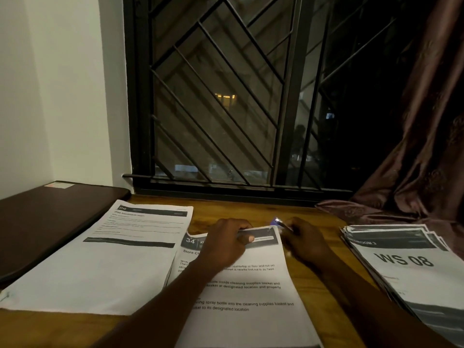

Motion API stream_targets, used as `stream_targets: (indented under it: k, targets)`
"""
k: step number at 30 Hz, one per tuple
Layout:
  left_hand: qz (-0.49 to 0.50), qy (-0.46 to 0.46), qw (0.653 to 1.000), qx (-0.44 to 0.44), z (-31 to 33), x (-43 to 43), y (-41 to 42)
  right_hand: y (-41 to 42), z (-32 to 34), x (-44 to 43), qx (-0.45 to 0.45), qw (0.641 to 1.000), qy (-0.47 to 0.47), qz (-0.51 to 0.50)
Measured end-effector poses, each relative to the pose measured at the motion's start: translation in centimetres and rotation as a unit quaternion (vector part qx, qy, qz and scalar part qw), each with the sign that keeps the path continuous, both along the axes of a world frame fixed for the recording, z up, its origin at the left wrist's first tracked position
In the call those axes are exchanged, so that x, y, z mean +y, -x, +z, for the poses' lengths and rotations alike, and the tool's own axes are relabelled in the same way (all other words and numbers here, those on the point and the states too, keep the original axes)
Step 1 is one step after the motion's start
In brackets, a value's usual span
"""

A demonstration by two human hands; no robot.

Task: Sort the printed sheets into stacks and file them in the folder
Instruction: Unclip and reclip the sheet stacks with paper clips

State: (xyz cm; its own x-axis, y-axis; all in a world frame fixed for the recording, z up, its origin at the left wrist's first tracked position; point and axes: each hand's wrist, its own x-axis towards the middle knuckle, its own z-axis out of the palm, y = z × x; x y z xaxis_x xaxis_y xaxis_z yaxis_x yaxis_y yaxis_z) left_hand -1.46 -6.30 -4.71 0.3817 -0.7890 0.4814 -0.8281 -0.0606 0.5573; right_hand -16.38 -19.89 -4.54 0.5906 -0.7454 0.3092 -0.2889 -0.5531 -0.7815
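Head view, closed folder (50, 217), left hand (226, 244) pinching sheets (247, 293), right hand (306, 244) blurred

One wide-angle camera (the only view) rides on the person's head and faces forward and down across the wooden table (226, 207). It sits close: print on the middle sheet (251, 292) reads plainly, and that sheet's near edge runs out of frame. Both forearms enter from the near edge, and the left hand (221, 244) and right hand (306, 243) lie just below centre. The far half of the frame takes in a barred window (221, 96), with a white wall (50, 84) at far left and a curtain (426, 121) at far right.
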Motion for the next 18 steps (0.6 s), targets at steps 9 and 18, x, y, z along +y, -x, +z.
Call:
stream_targets:
  k: [9,18]
  targets:
    - [0.006,-0.041,0.999,-0.013,-0.5,-0.6,0.5,5.2,3.6,1.2,0.049,0.976,-0.155,0.143]
    - [0.019,-0.040,0.999,-0.030,-0.5,-0.6,0.8,3.4,4.2,2.3,0.172,0.976,0.026,0.134]
